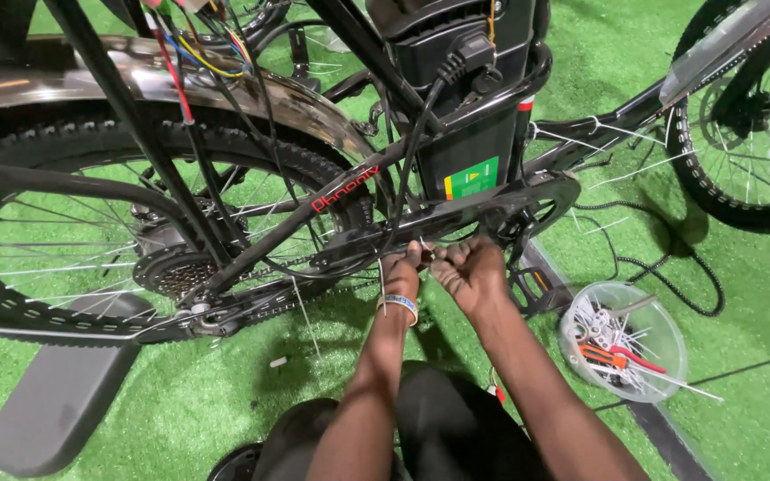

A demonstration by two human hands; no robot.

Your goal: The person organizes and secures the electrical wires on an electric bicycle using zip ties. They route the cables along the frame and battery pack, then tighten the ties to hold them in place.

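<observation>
A thin white zip tie (424,246) sits pinched between both hands right under the black chain guard (492,212) of an electric bicycle, at the middle of the view. Only a short pale stub of it shows between the fingers; the rest is hidden. The left hand (405,272), with a blue and white wristband (400,305), is curled shut with its fingertips on the tie. The right hand (472,270) is closed into a fist just beside it, touching the left, and appears to grip the same tie and a black cable (403,191) that runs down from the battery.

The black battery pack (470,116), with a green and yellow label, stands upright on the frame above the hands. The black frame tube (314,209) with red lettering slants down to the left toward the rear wheel (73,240), which has a knobby tyre, silver spokes and a cog cluster at its hub. A glossy black mudguard (180,85) arches over that wheel, and coloured wires hang by it. A black pedal (535,287) lies just right of the hands.

A round clear plastic tub (624,338) stands on the floor to the right, holding loose white zip ties and orange-handled cutters (612,356). Another bicycle wheel (746,125) stands at the upper right. A grey flat part (60,392) lies at the lower left. The floor (750,419) is green artificial turf, crossed by a black strip.
</observation>
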